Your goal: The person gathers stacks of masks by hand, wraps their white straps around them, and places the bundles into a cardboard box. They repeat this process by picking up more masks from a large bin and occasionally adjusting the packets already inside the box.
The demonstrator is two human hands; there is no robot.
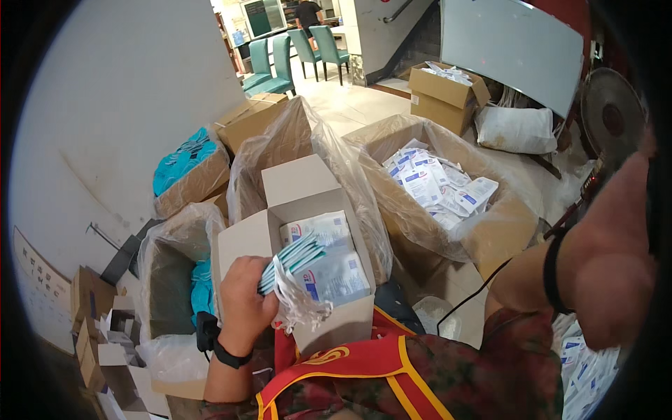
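Masks (297, 255) gripped by the curled left hand (246, 292) may be scattered if loops (292, 295) are caught on the near carton (336, 323); the right hand's (607, 276) grip cannot be told.

Your view is moderately bright, strongest over the pale far floor (343, 98). The clear plastic liner (336, 164) catches soft glints, while the fan (611, 112) sits in gloom. Your left hand (246, 297) looks fairly sharp; your right hand (612, 280), near the lens, blurs. The whiteboard (514, 52) bows, and black vignetting swallows your corners.
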